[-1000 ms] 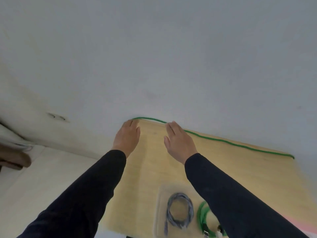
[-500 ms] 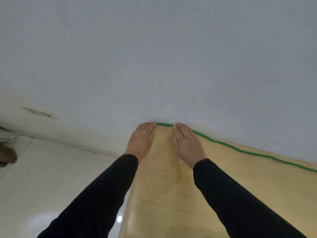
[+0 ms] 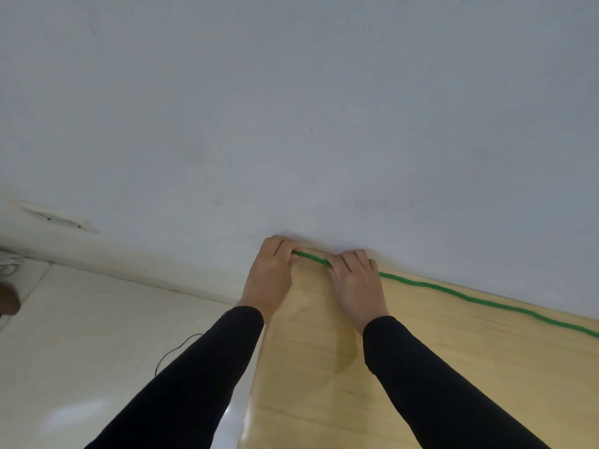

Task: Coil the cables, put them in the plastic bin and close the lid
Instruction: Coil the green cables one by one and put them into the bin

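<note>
Pale grey wall (image 3: 291, 108) fills the upper part of the view, meeting a light wooden table (image 3: 453, 367) whose far edge sits flush against it. To the left of the table lies a cream tiled floor (image 3: 97, 319), with a thin black wire (image 3: 175, 351) looping across it near the person's left sleeve. A white wall plate (image 3: 58, 217) is set low on the wall at far left.

Both arms, in black long sleeves, reach forward to the table's far left corner. The left hand (image 3: 269, 280) is at the corner itself, its fingers curled down and closed around the end of a green cable (image 3: 470, 298). The right hand (image 3: 355, 286) sits just beside it, fingers likewise bent over and gripping the same cable. A short stretch of green shows between the two hands.

From the right hand the cable runs on along the table's back edge, lying where wood meets wall, and slants down to the right until it leaves the picture.

No part of the plastic bin or its lid can be seen from this angle, and no other cables appear on the table.
</note>
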Tool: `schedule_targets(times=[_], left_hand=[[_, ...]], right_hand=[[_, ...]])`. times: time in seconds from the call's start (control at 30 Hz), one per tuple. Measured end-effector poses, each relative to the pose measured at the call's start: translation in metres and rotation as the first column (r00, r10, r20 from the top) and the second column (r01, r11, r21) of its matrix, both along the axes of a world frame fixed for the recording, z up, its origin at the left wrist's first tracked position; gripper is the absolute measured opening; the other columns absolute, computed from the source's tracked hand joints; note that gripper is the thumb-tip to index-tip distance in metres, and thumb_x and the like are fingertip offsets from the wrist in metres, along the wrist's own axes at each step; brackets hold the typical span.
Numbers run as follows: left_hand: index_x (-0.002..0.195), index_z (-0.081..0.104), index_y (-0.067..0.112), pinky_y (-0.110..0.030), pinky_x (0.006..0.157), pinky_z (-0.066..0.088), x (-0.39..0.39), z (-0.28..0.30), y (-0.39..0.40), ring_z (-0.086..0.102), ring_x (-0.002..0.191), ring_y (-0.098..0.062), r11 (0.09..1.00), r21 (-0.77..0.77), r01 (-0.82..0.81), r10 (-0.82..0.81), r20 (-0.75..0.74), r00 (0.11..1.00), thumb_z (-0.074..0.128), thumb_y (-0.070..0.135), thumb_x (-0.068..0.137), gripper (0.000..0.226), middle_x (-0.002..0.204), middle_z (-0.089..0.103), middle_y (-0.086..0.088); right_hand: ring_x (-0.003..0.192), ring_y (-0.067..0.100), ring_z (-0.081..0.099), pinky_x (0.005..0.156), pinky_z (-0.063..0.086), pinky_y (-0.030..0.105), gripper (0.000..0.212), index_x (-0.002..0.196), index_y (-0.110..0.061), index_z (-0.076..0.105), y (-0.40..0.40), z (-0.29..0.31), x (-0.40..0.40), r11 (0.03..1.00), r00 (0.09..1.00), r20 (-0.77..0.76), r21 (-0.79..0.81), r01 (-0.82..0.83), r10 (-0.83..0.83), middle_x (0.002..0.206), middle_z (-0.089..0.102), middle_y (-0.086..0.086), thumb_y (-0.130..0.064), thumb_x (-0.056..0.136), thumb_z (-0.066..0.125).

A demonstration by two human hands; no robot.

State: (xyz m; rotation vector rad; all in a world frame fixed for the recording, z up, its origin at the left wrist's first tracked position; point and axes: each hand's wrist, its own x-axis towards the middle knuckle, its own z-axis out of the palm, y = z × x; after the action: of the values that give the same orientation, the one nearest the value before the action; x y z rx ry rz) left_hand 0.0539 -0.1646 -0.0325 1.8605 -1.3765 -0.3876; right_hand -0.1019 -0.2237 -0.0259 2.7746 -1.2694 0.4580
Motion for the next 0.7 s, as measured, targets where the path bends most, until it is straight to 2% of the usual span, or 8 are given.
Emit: schedule_targets(times=[0.1,0.23,0.3,0.37,0.47,0.53,0.63,0.7], left_hand=[[0.1,0.058,0.009,-0.019,0.077,0.041,-0.003,0.016,0.002,0.053,0.091,-0.017,1.0,-0.023,0.022,-0.022,-0.038,0.999,0.045,-0.001,0.091,0.019,0.101,0.057,-0.004],[0.102,0.051,0.02,-0.012,0.068,0.036,-0.007,0.052,0.004,0.048,0.077,-0.003,0.994,0.028,0.105,-0.097,-0.201,0.975,0.036,0.014,0.097,0.017,0.09,0.052,0.008],[0.098,0.051,0.024,-0.017,0.059,0.039,-0.014,0.07,0.005,0.044,0.062,-0.004,0.979,0.017,0.202,-0.189,-0.283,0.94,0.034,0.022,0.099,0.017,0.075,0.05,0.009],[0.091,0.054,0.023,-0.028,0.059,0.044,-0.028,0.093,0.005,0.044,0.059,-0.009,0.957,-0.01,0.289,-0.265,-0.428,0.864,0.032,0.028,0.1,0.025,0.066,0.047,0.007],[0.081,0.053,0.016,-0.025,0.061,0.038,-0.057,0.144,0.003,0.035,0.057,-0.01,0.942,-0.138,0.307,-0.302,-0.749,0.59,0.029,0.023,0.102,0.032,0.06,0.04,0.008],[0.08,0.051,0.015,-0.02,0.059,0.036,-0.078,0.184,0.0,0.03,0.056,-0.01,0.937,-0.255,0.24,-0.33,-0.874,0.357,0.028,0.02,0.102,0.032,0.058,0.038,0.008],[0.084,0.051,0.015,-0.017,0.057,0.04,-0.106,0.238,-0.007,0.035,0.052,-0.006,0.889,-0.453,0.076,-0.454,-0.891,0.003,0.028,0.022,0.101,0.03,0.057,0.044,0.009],[0.085,0.051,0.015,-0.017,0.061,0.043,-0.126,0.269,-0.012,0.042,0.053,-0.005,0.841,-0.539,-0.041,-0.539,-0.83,-0.143,0.028,0.023,0.101,0.029,0.06,0.048,0.009]], right_hand=[[0.069,0.025,0.052,0.06,0.041,0.031,0.023,0.095,-0.013,0.061,0.004,0.017,-0.003,0.996,0.993,0.116,0.086,-0.009,-0.001,0.075,0.06,0.005,-0.021,0.088,0.041],[0.059,0.023,0.045,0.055,0.042,0.032,0.031,0.105,-0.012,0.061,0.005,0.059,-0.013,0.975,0.936,0.353,0.21,-0.069,-0.01,0.075,0.05,0.007,-0.026,0.093,0.037],[0.063,0.018,0.047,0.06,0.041,0.023,0.03,0.106,-0.013,0.063,0.001,0.087,-0.02,0.974,0.893,0.449,0.212,-0.079,-0.025,0.077,0.049,0.003,-0.027,0.093,0.04],[0.07,0.011,0.048,0.066,0.038,0.009,0.024,0.108,-0.014,0.064,-0.006,0.115,-0.032,0.974,0.852,0.521,0.216,-0.073,-0.051,0.083,0.05,-0.001,-0.023,0.093,0.048],[0.081,0.001,0.048,0.076,0.033,-0.001,0.023,0.111,-0.012,0.063,-0.015,0.153,-0.059,0.982,0.823,0.566,0.183,-0.055,-0.06,0.093,0.056,-0.002,-0.017,0.093,0.051],[0.084,0.001,0.047,0.077,0.035,0.003,0.024,0.114,-0.013,0.059,-0.016,0.171,-0.083,0.983,0.784,0.613,0.183,-0.022,-0.097,0.095,0.057,-0.003,-0.018,0.095,0.046],[0.082,0.01,0.049,0.075,0.037,0.019,0.029,0.12,-0.014,0.054,-0.011,0.186,-0.12,0.964,0.732,0.646,0.262,0.052,-0.215,0.091,0.055,-0.003,-0.02,0.097,0.037],[0.082,0.011,0.049,0.076,0.036,0.022,0.031,0.123,-0.014,0.052,-0.005,0.19,-0.141,0.958,0.753,0.616,0.276,0.071,-0.234,0.091,0.053,-0.004,-0.019,0.098,0.035]])
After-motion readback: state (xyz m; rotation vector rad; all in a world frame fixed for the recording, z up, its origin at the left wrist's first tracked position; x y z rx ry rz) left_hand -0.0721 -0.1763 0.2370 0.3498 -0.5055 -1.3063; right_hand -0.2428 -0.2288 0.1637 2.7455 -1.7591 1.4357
